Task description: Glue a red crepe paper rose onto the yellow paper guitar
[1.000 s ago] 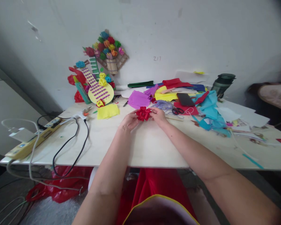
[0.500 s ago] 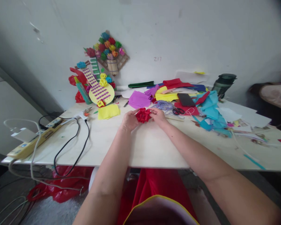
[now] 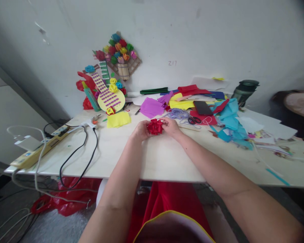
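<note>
A red paper flower [image 3: 155,127] sits between both my hands just above the pale wooden table [image 3: 152,158]. My left hand [image 3: 140,131] pinches its left side with curled fingers. My right hand [image 3: 170,126] grips its right side, fingers curled round the petals. Both forearms reach forward from the table's near edge.
Behind the hands lie purple paper [image 3: 151,107], yellow paper [image 3: 118,119], scissors [image 3: 194,120], a dark phone [image 3: 202,108] and heaped blue and red paper [image 3: 229,119]. A paper guitar [image 3: 106,93] and flower basket [image 3: 121,55] lean on the wall. A power strip [image 3: 38,151] and cables lie left; a dark bottle [image 3: 244,90] stands right.
The flower has been pressed into a tighter, rounder shape between my hands and turned slightly. The view has shifted a little to the left.
</note>
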`<state>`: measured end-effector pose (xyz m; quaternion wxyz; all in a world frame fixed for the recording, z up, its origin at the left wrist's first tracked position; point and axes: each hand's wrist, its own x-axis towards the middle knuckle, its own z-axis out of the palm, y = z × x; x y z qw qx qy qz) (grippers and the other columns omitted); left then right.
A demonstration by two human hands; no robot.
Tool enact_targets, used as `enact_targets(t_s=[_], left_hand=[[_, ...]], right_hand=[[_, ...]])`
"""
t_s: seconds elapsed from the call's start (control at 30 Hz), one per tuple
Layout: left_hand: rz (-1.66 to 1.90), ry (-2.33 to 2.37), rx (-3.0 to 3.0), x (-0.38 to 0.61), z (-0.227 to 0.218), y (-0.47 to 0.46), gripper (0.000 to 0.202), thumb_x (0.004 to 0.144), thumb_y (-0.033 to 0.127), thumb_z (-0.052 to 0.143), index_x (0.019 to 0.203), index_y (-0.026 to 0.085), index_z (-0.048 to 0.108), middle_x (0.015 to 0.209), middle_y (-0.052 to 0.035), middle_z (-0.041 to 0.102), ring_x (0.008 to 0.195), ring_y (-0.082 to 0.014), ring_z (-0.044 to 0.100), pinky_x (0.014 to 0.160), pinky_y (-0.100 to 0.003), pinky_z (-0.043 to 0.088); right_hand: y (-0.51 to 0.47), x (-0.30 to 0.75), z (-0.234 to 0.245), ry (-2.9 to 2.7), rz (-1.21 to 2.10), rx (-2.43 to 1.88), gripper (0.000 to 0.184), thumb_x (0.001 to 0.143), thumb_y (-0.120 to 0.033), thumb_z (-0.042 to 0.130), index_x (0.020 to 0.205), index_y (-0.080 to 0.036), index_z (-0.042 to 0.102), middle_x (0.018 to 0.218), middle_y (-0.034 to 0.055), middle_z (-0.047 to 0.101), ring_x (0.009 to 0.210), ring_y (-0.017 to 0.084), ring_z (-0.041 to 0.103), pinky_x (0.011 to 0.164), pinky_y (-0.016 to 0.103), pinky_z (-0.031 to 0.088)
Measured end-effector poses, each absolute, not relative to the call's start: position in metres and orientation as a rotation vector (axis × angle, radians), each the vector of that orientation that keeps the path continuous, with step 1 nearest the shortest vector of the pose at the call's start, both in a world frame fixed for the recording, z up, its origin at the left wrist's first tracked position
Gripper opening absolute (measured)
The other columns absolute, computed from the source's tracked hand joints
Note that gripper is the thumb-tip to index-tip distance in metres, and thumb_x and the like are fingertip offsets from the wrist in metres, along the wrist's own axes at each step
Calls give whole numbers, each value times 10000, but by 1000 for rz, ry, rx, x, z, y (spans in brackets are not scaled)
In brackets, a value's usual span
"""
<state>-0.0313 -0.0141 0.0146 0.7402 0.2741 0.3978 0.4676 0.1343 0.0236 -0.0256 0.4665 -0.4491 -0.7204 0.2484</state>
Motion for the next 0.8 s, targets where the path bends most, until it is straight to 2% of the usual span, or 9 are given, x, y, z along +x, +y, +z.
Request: enact_targets(t_s=[0.27,0.47,0.63,0.8], left_hand=[[1004,820,536,-32,19,-17,332,668,145,465,980,102,568,747,-127,661,665,-276,661,667,-505,546],[1024,879,561,-31,15,-15,311,650,108,462,937,78,576,742,-144,659,651,-269,656,675,-465,541],[1053,911,567,-30,11,-13,231,691,95,452,888,96,572,711,-124,656,606,-247,644,631,-431,542],[1081,919,574,-28,11,-14,193,726,90,459,880,105,575,693,-109,654,616,-242,647,657,-438,541]], right_hand=[[19,135,-24,-1875,431,-1165,430,689,-110,515,1082,-207,658,778,12,691,682,163,618,728,296,497],[16,134,-21,-1889,420,-1161,432,700,-120,512,1104,-196,644,791,19,691,678,165,613,712,292,494],[16,134,-22,-1890,405,-1129,441,700,-123,509,1119,-169,636,797,36,691,695,172,620,712,294,493],[14,132,-23,-1882,413,-1100,439,691,-118,515,1109,-178,637,829,41,694,725,171,628,745,297,494]])
